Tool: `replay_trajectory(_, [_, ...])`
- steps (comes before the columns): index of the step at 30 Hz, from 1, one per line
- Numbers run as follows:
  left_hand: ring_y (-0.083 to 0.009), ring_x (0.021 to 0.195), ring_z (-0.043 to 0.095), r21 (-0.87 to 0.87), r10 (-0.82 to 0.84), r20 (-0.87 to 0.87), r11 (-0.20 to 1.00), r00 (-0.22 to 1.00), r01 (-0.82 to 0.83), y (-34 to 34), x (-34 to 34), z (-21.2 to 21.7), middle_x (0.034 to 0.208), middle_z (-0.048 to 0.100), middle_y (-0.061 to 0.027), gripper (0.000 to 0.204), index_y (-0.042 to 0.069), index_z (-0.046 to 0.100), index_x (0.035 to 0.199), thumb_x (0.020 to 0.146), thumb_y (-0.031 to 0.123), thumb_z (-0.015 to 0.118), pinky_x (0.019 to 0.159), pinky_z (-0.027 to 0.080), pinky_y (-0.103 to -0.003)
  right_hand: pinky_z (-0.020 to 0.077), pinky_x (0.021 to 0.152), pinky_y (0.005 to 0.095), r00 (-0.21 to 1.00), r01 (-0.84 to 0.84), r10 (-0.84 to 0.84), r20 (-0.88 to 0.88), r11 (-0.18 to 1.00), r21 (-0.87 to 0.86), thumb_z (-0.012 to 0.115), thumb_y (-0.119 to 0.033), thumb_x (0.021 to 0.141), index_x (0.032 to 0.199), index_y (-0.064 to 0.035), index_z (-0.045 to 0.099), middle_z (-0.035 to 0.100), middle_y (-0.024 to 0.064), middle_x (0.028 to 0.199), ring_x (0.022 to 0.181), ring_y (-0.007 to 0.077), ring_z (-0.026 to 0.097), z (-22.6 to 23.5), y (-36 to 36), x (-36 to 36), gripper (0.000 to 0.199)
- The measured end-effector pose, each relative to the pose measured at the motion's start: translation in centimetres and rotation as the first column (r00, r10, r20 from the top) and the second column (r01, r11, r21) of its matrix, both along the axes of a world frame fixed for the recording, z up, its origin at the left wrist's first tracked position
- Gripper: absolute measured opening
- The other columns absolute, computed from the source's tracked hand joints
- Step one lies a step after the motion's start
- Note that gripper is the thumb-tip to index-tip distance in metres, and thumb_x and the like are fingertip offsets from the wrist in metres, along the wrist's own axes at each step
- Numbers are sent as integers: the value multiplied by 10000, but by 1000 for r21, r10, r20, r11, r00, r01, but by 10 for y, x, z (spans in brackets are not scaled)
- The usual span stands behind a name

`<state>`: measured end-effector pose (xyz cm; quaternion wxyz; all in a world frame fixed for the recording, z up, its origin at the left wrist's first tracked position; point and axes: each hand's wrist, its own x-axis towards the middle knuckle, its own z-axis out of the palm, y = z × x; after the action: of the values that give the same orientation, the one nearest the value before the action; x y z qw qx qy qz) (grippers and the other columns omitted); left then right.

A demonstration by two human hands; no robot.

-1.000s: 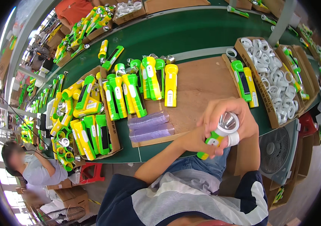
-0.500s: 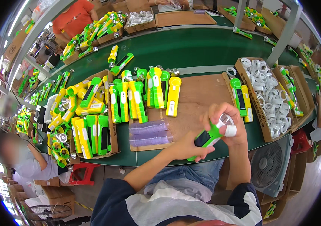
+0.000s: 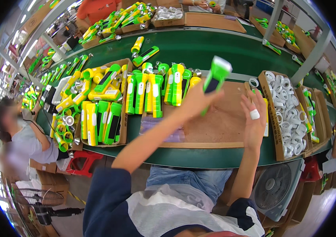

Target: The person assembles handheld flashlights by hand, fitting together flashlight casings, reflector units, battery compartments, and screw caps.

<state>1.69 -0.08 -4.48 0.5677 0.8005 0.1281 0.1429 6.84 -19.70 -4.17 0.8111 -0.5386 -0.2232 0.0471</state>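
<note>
1. Head view, step in hand: the left hand [image 3: 193,103] is closed around a green torch body [image 3: 214,76], gripping its lower end and holding it raised and tilted over the brown board [image 3: 219,126]; the torch's wide white-rimmed head points up and away from the person; judged from its position, it is being carried toward the row of standing torches [image 3: 156,89].
2. Head view, right hand [image 3: 254,126]: open, palm down, fingers spread, holding nothing; 1 finger carries a white wrap; it hovers over the board's right edge, just beside the box of white rings [image 3: 290,106].
3. Next move, as a judgement: placing the torch calls for a free gap in the row and an upright seat; the right hand is nearest the rings.
4. Materials: torch bodies are glossy moulded plastic, green and yellow, with dark side panels; rings are thin white plastic; boxes are plain cardboard; the green belt [image 3: 223,51] is smooth and matt.
</note>
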Motion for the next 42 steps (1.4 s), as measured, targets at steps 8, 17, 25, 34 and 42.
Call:
replay_trajectory(8, [-268,1102,624,272,97,-9,958,995,-91,130,149,-8,1166,645,-173,652,-19,484,1369,897,414,609,955,477,-377,449,1016,346,998,-63,57,-34,972,-228,503,3,918,1328,2,476,516,126,1321,1172,236,563,-95,-24,-30,412])
replay_trajectory(17, [-342,966,662,781,361,3,582,933,-227,170,20,34,1073,682,-181,278,112,681,1090,889,287,602,869,518,-428,523,839,291,955,280,-226,190,900,-334,534,95,869,1111,19,575,547,129,1156,934,205,609,-108,-29,-48,258])
replay_trajectory(25, [-393,1058,615,861,675,-169,456,718,-226,145,-76,18,1119,621,-237,448,29,644,1087,856,409,699,904,485,-464,516,767,289,946,291,-192,262,860,-420,550,75,862,1026,10,607,602,136,1080,899,207,610,-108,-29,-48,185])
replay_trajectory(34, [-366,1051,570,918,664,64,254,745,-305,89,-74,-29,1105,567,-190,508,0,597,1082,828,421,725,872,457,-496,505,714,271,972,204,-147,183,918,-341,548,56,881,983,1,607,612,113,1024,810,171,611,-111,-38,-51,131])
replay_trajectory(42, [-416,1086,561,846,576,316,187,754,-498,114,-83,-54,1171,556,-209,588,-28,551,1250,847,368,711,914,456,-513,508,724,278,972,185,-114,205,911,-369,546,59,867,963,-7,615,628,98,997,826,174,617,-107,-39,-52,136])
